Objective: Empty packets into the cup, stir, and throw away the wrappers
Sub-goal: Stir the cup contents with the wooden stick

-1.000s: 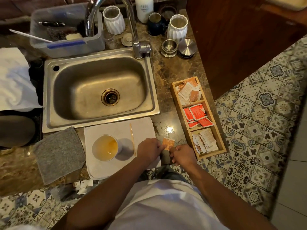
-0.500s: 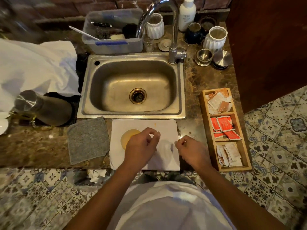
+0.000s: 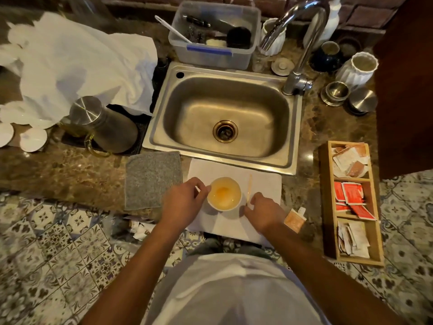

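Since half a second ago the left hand (image 3: 185, 200) has slid off the cup (image 3: 224, 194) to its left side, uncovering the mouth, and the right hand (image 3: 263, 213) has come in toward the stir stick (image 3: 249, 189); an opened orange packet (image 3: 293, 219) now lies on the counter just beside the right wrist. The cup stands on the white napkin (image 3: 262, 181) in front of the sink (image 3: 225, 118), holding pale liquid with an orange patch that looks unstirred; so emptying seems done for this packet, while stirring and binning the wrapper remain. The left fingers curl loosely at the rim, thumb and forefinger near each other; whether they pinch something I cannot tell. The right fingers are bent, tips at the stick's lower end, not clearly gripping it.
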